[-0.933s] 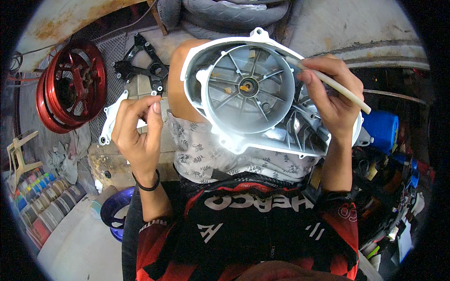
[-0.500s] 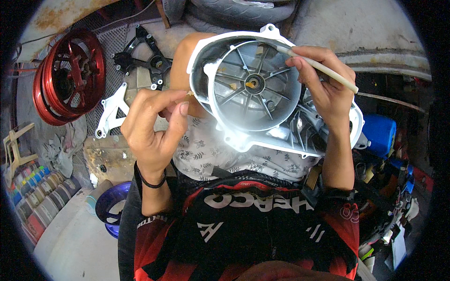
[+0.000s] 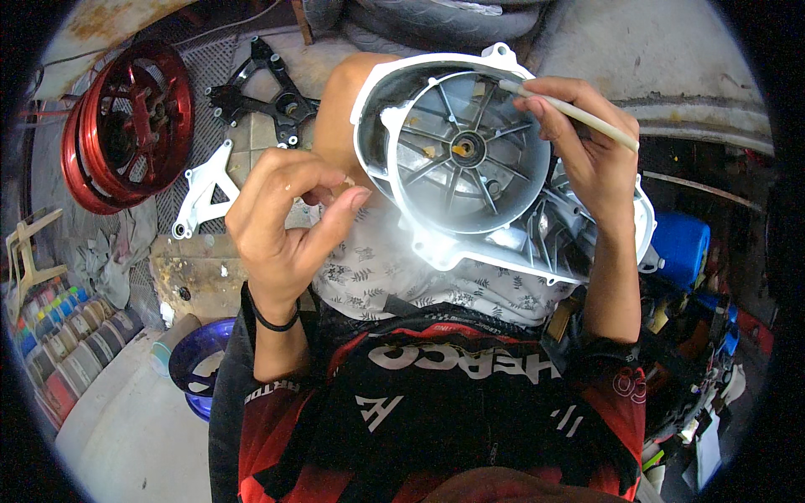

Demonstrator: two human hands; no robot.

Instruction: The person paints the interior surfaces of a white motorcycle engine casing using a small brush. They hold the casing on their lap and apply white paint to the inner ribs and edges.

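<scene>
Off-white, a slim stick (image 3: 597, 125) is pinched between thumb and fingers of the right hand (image 3: 599, 159); the left hand (image 3: 281, 222) holds its thumb and forefinger slightly apart, a tiny pale bit (image 3: 349, 180) at the forefinger's tip. The metal casing (image 3: 503, 172) rests over the lap, under the stick's tip, with a white bracket (image 3: 199, 186) and red wheel (image 3: 151, 134) off to the left.

Casing (image 3: 513, 183) is grey-and-white; stick (image 3: 590, 121), cream; shorts (image 3: 356, 270), leaf-printed white.
</scene>
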